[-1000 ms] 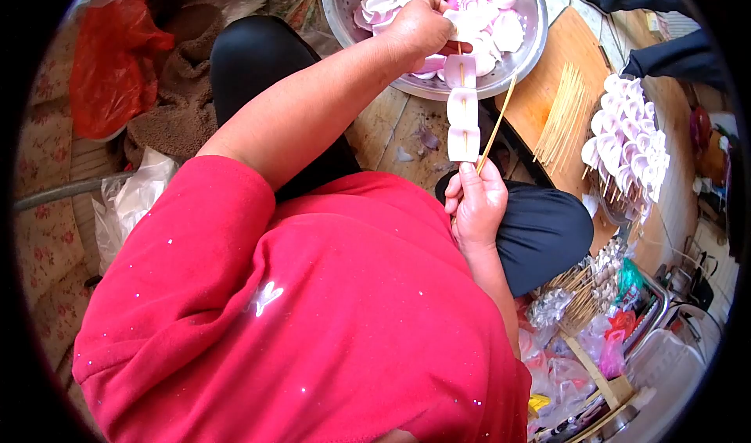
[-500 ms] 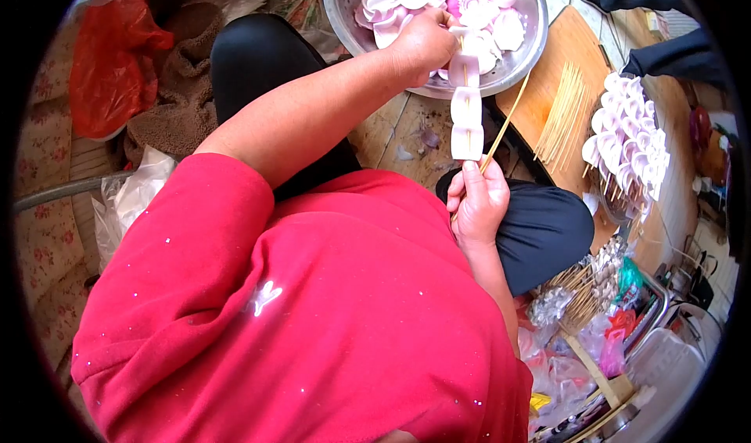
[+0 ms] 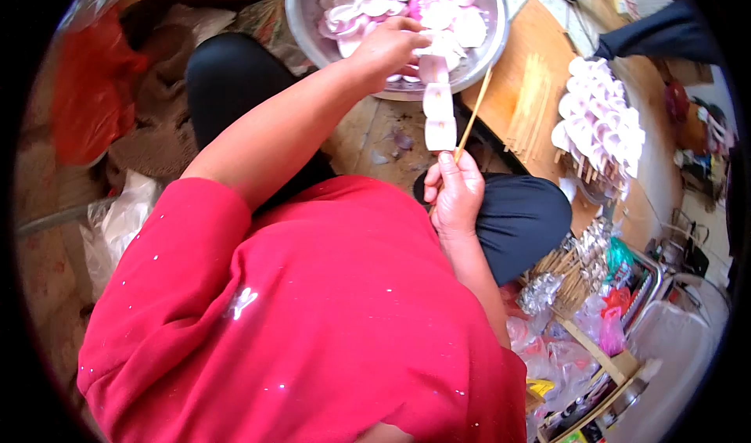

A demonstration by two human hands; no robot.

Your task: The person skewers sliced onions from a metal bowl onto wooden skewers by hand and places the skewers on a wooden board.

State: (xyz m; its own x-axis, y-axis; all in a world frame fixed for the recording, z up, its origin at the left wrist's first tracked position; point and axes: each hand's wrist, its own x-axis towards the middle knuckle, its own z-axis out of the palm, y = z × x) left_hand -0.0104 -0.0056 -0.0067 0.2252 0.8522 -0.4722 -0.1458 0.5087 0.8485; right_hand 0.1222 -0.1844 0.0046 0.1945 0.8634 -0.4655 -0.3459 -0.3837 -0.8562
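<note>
**Head view: left hand (image 3: pixel 391 48), loaded skewer (image 3: pixel 440 132), right hand (image 3: pixel 458 189), all in a row!**

Starts far left with a red plastic bag (image 3: pixel 94 91), well apart from the action. On past a dark-trousered knee (image 3: pixel 235 91) to the left hand, poised over the near part of the metal bowl (image 3: pixel 301 36), with fingers loosely parted and no firm pinch to be seen. Sits just beside the skewer's far end; cannot tell touch from gap in that blur. Behind it, heaped in the bowl, pale pink petals (image 3: pixel 352 12).

And now the key line! Lies just right of the left hand and back toward the body, this loaded skewer. Points away from the red shirt (image 3: pixel 328 318), nearly straight up the view, leaning slightly left at the far end. Carries at least three threaded petals (image 3: pixel 436 99) along that axis. Far end nearer the left hand, near end nearer the right: pinched there between thumb and fingers, just below the lowest petal. Same grip, at least one bare stick (image 3: pixel 475 114), slanting up and right.

Farther right, loose sticks (image 3: pixel 528 102) on a wooden board (image 3: pixel 536 20); beyond, a dense bunch of petal-covered skewers (image 3: pixel 598 114).
</note>
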